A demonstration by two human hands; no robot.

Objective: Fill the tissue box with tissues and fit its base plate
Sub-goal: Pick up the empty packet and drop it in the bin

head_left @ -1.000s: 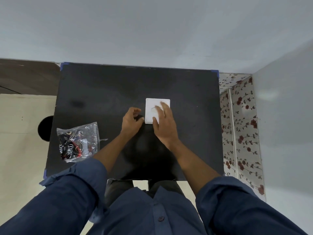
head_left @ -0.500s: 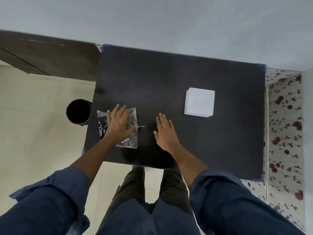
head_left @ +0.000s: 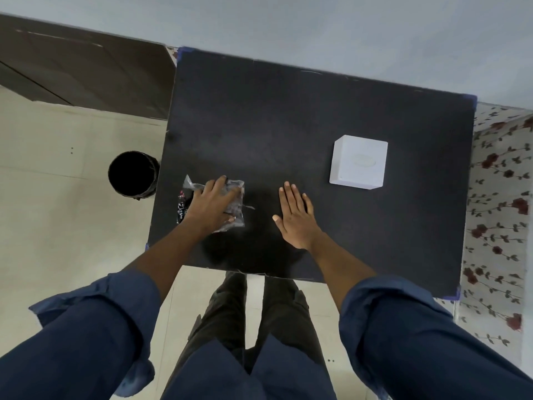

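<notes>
A white cube-shaped tissue box (head_left: 359, 162) stands on the black table (head_left: 288, 116), toward its right side, with an oval mark on its upper face. A clear plastic packet (head_left: 235, 210) with dark printed contents lies near the table's front left edge. My left hand (head_left: 212, 206) rests on top of this packet, fingers curling over it. My right hand (head_left: 295, 216) lies flat on the table, fingers together, holding nothing, a good hand's width left of the box. No base plate shows as a separate piece.
A black round bin (head_left: 133, 174) stands on the pale tiled floor left of the table. A dark wooden panel (head_left: 80, 64) is at the back left. Floral-patterned covering (head_left: 499, 197) runs along the table's right side. A grey wall lies beyond.
Both hands have left the white box. My left hand went to the plastic packet and its fingers now curl on it. My right hand settled flat on the table.
</notes>
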